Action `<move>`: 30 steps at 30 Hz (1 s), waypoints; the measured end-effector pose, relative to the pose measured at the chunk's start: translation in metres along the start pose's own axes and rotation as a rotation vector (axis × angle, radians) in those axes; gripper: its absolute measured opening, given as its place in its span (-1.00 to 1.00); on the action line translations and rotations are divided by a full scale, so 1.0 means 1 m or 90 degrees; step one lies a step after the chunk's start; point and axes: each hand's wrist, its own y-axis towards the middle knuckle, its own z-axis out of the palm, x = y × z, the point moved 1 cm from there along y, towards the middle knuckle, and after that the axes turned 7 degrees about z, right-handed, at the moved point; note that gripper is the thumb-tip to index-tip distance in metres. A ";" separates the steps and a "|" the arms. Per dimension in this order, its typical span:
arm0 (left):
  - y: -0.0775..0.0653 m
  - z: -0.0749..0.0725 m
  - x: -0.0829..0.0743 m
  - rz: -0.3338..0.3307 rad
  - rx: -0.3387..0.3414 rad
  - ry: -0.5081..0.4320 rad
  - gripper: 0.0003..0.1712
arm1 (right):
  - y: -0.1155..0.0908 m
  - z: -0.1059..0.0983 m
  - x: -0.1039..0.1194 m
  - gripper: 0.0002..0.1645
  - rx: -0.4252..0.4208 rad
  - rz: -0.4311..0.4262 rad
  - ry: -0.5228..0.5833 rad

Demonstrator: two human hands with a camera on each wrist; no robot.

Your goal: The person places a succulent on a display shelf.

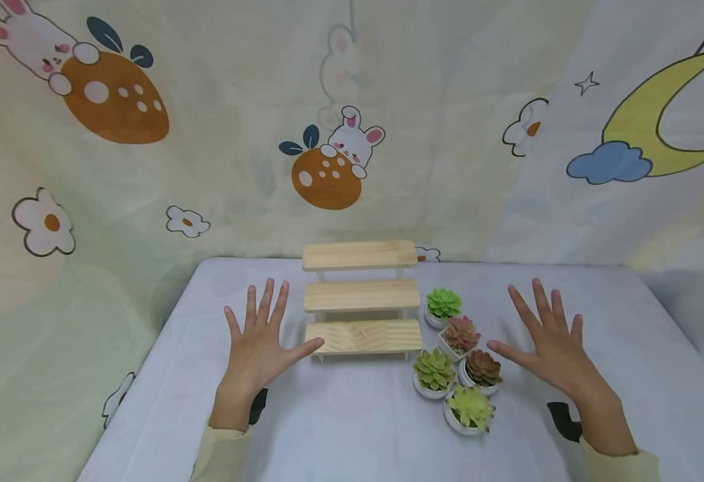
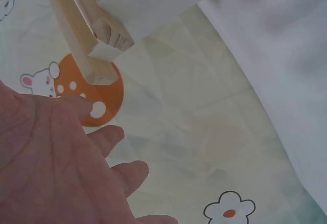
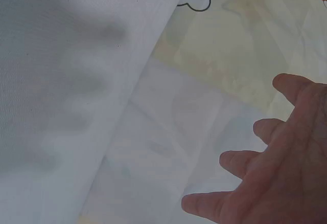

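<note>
My left hand [image 1: 259, 351] hovers left of a three-step wooden shelf [image 1: 363, 296], fingers spread and holding nothing. Its thumb tip appears close to the lowest step; whether they touch I cannot tell. Over the right part of the table my right hand [image 1: 553, 351] is spread wide, also holding nothing. Between it and the shelf stand several small potted succulents: a bright green one [image 1: 444, 303], a pink one [image 1: 462, 334], a brownish-red one [image 1: 483, 368], a green one with reddish tips [image 1: 433, 369] and a yellow-green one [image 1: 471, 407]. The left wrist view shows the shelf's end [image 2: 102, 70] beyond the fingers.
A white cloth [image 1: 352, 428] covers the table. Behind it hangs a curtain [image 1: 237, 134] printed with bunnies, flowers and a moon. The shelf stands near the table's back edge. A dark band [image 1: 564, 420] shows by the right wrist, another [image 1: 258, 406] by the left.
</note>
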 end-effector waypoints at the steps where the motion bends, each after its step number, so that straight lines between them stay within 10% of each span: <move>1: 0.000 0.000 0.000 -0.001 0.000 0.000 0.31 | 0.000 0.000 0.000 0.31 -0.001 0.000 -0.011; 30: 0.001 0.000 0.005 -0.016 -0.002 -0.007 0.29 | -0.002 -0.002 0.002 0.40 0.019 -0.001 0.029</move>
